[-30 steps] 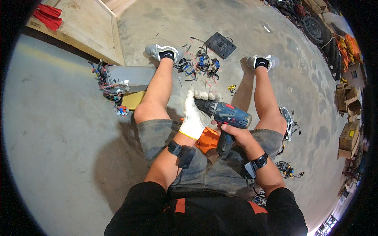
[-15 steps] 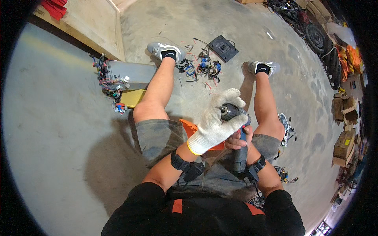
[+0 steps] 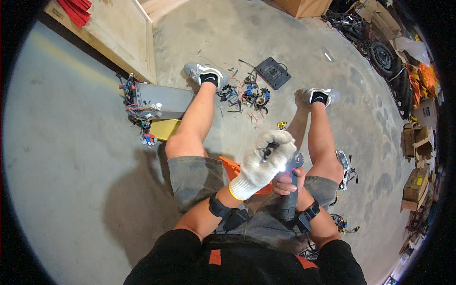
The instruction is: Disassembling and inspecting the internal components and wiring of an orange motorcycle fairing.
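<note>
A dark blue-grey power drill [image 3: 289, 204] is held in front of my lap. My bare right hand [image 3: 285, 183] grips its handle, fingers wrapped round the front. My left hand [image 3: 263, 166], in a white knit glove with a yellow cuff edge, is closed around the drill's front end. Inside the curled fingers the tip of the chuck [image 3: 268, 152] shows; the rest of it is hidden by the glove. A bright glow appears at the drill's body beside the glove. Below my hands, an orange plastic object [image 3: 230, 166] lies between my thighs, partly covered.
Cut wires and connectors [image 3: 249, 95] litter the floor between my feet, beside a black square plate [image 3: 272, 72]. Left of my leg is a grey metal box [image 3: 164, 99] with wire bundles, above a yellow piece [image 3: 164, 129]. Cardboard boxes [image 3: 417, 185] and a wheel [image 3: 381, 57] line the right side.
My left fingers have curled round the drill's chuck; earlier they were more spread and more of it showed. A glow now shows on the drill. The whole view has shifted slightly.
</note>
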The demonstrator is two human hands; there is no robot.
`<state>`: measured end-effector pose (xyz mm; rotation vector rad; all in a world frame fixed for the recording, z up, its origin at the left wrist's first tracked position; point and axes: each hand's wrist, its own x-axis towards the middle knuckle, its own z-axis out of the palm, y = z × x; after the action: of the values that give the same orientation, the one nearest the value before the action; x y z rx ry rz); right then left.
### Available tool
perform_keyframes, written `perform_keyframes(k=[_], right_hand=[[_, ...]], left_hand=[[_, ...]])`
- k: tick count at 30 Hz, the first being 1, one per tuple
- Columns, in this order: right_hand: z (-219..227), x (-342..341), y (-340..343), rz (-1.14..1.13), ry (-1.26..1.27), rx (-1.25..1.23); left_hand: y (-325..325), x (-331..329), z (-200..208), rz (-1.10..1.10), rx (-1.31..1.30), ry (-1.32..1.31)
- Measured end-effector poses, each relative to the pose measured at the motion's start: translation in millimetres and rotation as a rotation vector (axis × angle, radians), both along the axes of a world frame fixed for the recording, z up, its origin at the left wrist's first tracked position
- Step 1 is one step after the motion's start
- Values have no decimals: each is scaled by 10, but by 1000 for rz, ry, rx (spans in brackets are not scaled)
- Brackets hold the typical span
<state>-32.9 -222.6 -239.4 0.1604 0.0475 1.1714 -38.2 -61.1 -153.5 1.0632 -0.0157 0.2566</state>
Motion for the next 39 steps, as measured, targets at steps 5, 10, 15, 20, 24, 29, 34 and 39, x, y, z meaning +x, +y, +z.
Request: perform_keyframes(k=[5,10,15,20,24,29,34,39], right_hand=[[-49,-3,-28,24,-6,-73],[-20,2,11,2,-7,-29],[-37,-53,55,34,2,-82],[-54,-113,118,29,82,-95],[-67,-117,160,-39,136,-143],[-64,-178,200,29,444,0],[-26,-212,217,9,439,9],[66,-251,234,43,600,33]], left_hand=[[57,6,-4,24,-47,70],[85,23,-31,2,-37,5],[48,10,-50,55,-56,19],[51,91,-60,154,-145,93],[128,274,-120,157,-280,250],[174,322,-187,179,-313,285],[167,285,-141,223,-207,303],[234,281,-225,124,-307,301]])
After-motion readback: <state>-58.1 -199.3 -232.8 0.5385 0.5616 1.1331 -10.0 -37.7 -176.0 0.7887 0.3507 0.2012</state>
